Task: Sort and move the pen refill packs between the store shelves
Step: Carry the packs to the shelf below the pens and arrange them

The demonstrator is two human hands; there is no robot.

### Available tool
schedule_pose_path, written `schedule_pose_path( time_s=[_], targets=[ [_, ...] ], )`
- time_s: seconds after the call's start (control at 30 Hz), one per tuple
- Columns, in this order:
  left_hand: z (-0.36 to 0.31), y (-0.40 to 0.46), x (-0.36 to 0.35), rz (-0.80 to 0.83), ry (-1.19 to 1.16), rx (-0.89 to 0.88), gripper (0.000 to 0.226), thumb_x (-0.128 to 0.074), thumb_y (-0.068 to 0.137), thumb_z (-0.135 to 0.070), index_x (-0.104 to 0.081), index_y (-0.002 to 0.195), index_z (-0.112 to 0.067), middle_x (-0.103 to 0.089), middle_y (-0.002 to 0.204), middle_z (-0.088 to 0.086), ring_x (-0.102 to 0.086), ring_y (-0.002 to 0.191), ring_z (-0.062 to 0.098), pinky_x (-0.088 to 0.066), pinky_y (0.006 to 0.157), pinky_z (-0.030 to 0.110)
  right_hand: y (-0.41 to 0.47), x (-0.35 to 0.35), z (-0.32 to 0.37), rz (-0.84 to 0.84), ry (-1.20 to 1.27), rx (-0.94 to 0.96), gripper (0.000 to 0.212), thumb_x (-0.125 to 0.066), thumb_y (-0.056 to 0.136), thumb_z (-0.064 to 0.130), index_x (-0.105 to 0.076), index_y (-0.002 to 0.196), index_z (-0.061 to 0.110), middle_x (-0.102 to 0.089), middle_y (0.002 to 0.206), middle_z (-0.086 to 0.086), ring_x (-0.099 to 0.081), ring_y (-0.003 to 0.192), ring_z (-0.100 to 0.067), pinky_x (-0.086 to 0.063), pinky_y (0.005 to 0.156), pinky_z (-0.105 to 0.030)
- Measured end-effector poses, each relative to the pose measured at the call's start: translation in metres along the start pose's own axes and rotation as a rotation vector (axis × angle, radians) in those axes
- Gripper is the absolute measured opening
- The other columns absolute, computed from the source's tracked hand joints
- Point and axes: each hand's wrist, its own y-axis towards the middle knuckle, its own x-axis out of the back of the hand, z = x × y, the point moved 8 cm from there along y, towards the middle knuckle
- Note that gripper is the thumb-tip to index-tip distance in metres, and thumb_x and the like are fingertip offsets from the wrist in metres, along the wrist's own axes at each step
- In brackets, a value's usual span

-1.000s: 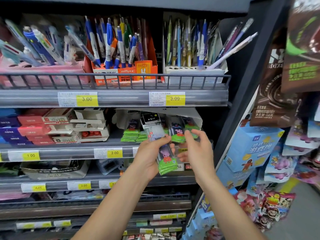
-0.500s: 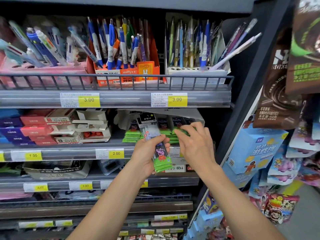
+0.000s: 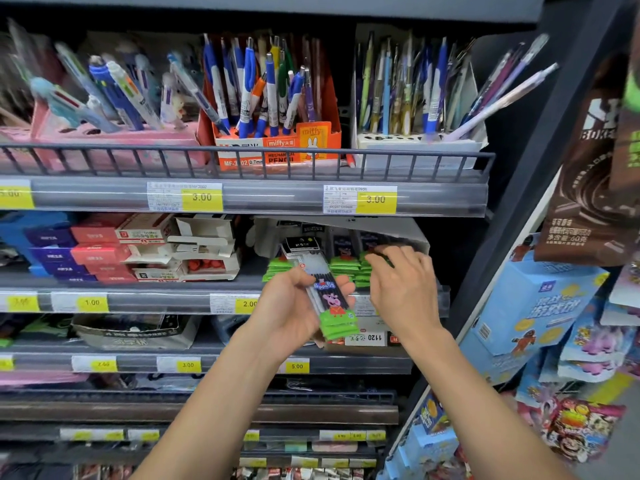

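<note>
The left hand (image 3: 294, 306) is gripping a small stack of Peppa Pig refill packs (image 3: 332, 301) in front of the second shelf (image 3: 138, 301), keeping them gathered. The right hand (image 3: 403, 289) is reaching, fingers loosely spread and empty, toward the green-edged packs (image 3: 346, 265) in the white display box (image 3: 412, 233), probably to collect more.

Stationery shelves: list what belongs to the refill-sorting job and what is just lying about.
Job: green-bottomed cartoon-pig refill packs held in the left hand; matching green pack stacks on the shelf; right hand reaching to them.

Lying about: orange cardboard pencil box; red and white small cartons; blue snack boxes.
</note>
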Motion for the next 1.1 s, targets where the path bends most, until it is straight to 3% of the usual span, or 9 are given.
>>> schedule_pose_path(
  time_s=[0.1,0.2,0.27,0.37,0.5,0.67,0.8,0.93,1.1],
  targets=[
    [-0.003,-0.002,0.000,0.035,0.034,-0.008,0.040,-0.030,0.101,0.004,-0.047,0.136,0.015,-0.064,0.130,0.035,-0.063,0.124,0.045,-0.053,0.095,0.054,-0.016,0.022,0.009,-0.035,0.250,-0.219,0.022,-0.066,0.092,0.012,-0.075,0.112,0.010,-0.069,0.102,-0.003,-0.063,0.099,-0.024,-0.050,0.084,-0.039],
    [-0.007,-0.003,-0.002,0.036,0.112,-0.037,0.039,-0.034,0.105,0.005,-0.049,0.140,0.013,-0.060,0.138,0.035,-0.059,0.131,0.045,-0.050,0.101,0.055,-0.047,0.012,0.025,0.242,0.843,-0.707,0.018,-0.054,0.102,0.036,-0.072,0.102,0.035,-0.069,0.079,0.008,-0.064,0.070,-0.006,-0.051,0.062,-0.026],
    [-0.007,-0.002,-0.001,0.001,0.165,-0.066,0.040,-0.037,0.106,0.004,-0.046,0.143,0.015,-0.053,0.145,0.037,-0.060,0.123,0.042,-0.051,0.100,0.053,-0.066,0.003,0.044,0.420,1.167,-0.957,0.020,-0.054,0.105,0.035,-0.072,0.097,0.038,-0.072,0.074,-0.001,-0.061,0.054,-0.015,-0.045,0.046,-0.028],
    [-0.006,-0.001,-0.001,-0.021,0.236,-0.115,0.040,-0.045,0.106,0.001,-0.046,0.142,0.018,-0.053,0.143,0.040,-0.062,0.112,0.040,-0.056,0.086,0.050,-0.066,0.007,0.049,0.463,1.188,-0.947,0.017,-0.056,0.105,0.028,-0.071,0.105,0.037,-0.073,0.070,-0.008,-0.054,0.047,-0.019,-0.042,0.041,-0.027],
    [-0.002,0.000,0.004,-0.009,0.242,-0.180,0.036,-0.045,0.106,0.000,-0.052,0.140,0.010,-0.063,0.134,0.036,-0.067,0.108,0.039,-0.057,0.092,0.052,-0.072,0.005,0.037,0.411,1.188,-1.078,0.015,-0.062,0.102,0.025,-0.074,0.097,0.018,-0.069,0.068,-0.010,-0.056,0.052,-0.020,-0.041,0.043,-0.029],
    [-0.005,-0.001,0.020,-0.095,0.437,-0.318,0.031,-0.058,0.100,0.003,-0.063,0.129,-0.007,-0.081,0.105,0.014,-0.078,0.091,0.032,-0.063,0.085,0.058,-0.080,0.002,0.025,0.454,1.058,-1.128,0.033,-0.069,0.095,0.028,-0.061,0.089,-0.003,-0.043,0.069,-0.007,-0.042,0.060,-0.016,-0.035,0.047,-0.027],
    [-0.012,-0.001,0.033,-0.196,0.483,-0.374,0.040,-0.073,0.094,-0.005,-0.063,0.133,-0.009,-0.081,0.109,0.009,-0.078,0.099,0.030,-0.062,0.091,0.051,-0.080,-0.003,0.034,0.531,1.213,-1.186,0.026,-0.072,0.094,0.026,-0.065,0.079,0.006,-0.056,0.066,-0.004,-0.050,0.055,-0.015,-0.036,0.045,-0.027],
    [-0.020,0.000,0.037,-0.259,0.508,-0.391,0.058,-0.082,0.089,-0.020,-0.058,0.142,-0.013,-0.075,0.128,0.007,-0.069,0.120,0.031,-0.050,0.108,0.059,-0.071,-0.005,0.045,0.561,1.327,-1.204,0.014,-0.071,0.095,0.024,-0.066,0.089,0.012,-0.063,0.065,-0.005,-0.056,0.049,-0.016,-0.039,0.042,-0.026],
    [-0.028,0.000,0.029,-0.220,0.512,-0.379,0.022,-0.081,0.091,-0.021,-0.076,0.110,-0.013,-0.081,0.103,0.012,-0.077,0.095,0.036,-0.057,0.095,0.064,-0.061,-0.011,0.053,0.626,1.326,-1.187,0.015,-0.069,0.096,0.023,-0.065,0.087,0.011,-0.058,0.061,-0.005,-0.050,0.047,-0.014,-0.038,0.042,-0.024]
  ],
)
